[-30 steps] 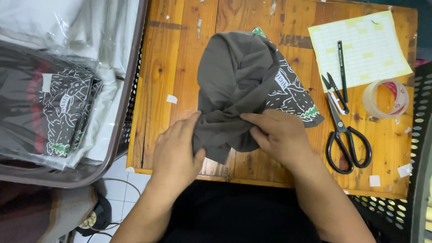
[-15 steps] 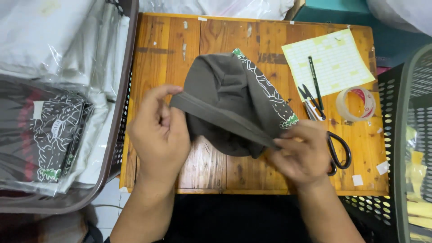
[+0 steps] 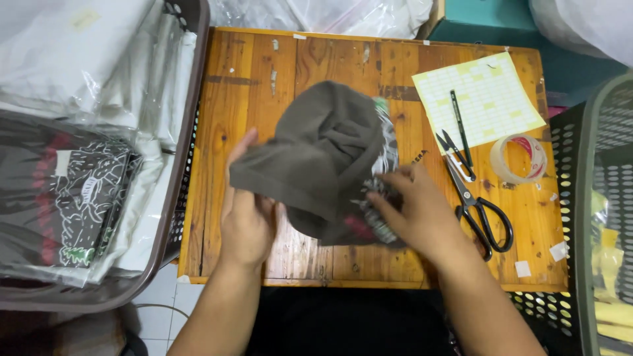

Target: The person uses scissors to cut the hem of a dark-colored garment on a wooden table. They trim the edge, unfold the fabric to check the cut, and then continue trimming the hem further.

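Observation:
A dark grey garment [image 3: 326, 155] with a white, green and red print lies bunched on a small wooden table [image 3: 244, 99]. My left hand [image 3: 247, 214] grips a folded edge of the grey garment at its left side, fingers curled under the cloth. My right hand [image 3: 415, 211] lies flat on the printed part at the garment's right, pressing it to the table. Both forearms come in from the bottom of the view.
Black scissors [image 3: 481, 211], a pen [image 3: 460, 128], a yellow sheet of labels [image 3: 488, 92] and a tape roll [image 3: 519, 158] lie on the table's right. A brown basket [image 3: 184, 171] of bagged garments stands left. A perforated bin [image 3: 600, 198] stands right. Plastic bags [image 3: 330, 13] lie behind.
The garment has been folded over toward the left and laid down. My left hand shifted lower with the folded edge. My right hand moved up onto the printed part.

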